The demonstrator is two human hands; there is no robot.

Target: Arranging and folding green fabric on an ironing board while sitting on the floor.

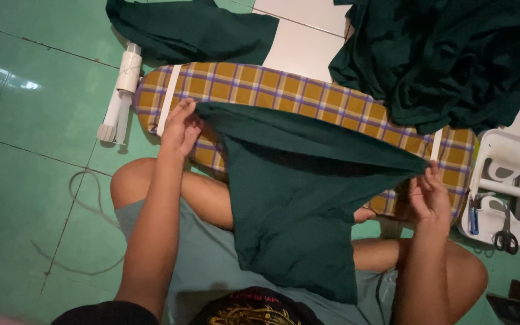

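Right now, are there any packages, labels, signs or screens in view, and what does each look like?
No packages, signs or screens.
Shirt print: bottom edge, on the person's black shirt; curved gold and red design, partly cut off.
Nothing labelled shows on the green cloth, held between left hand and right hand.

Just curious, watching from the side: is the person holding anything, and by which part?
Yes. Both hands hold one dark green cloth by its top edge: the left hand at one end, the right hand at the other.
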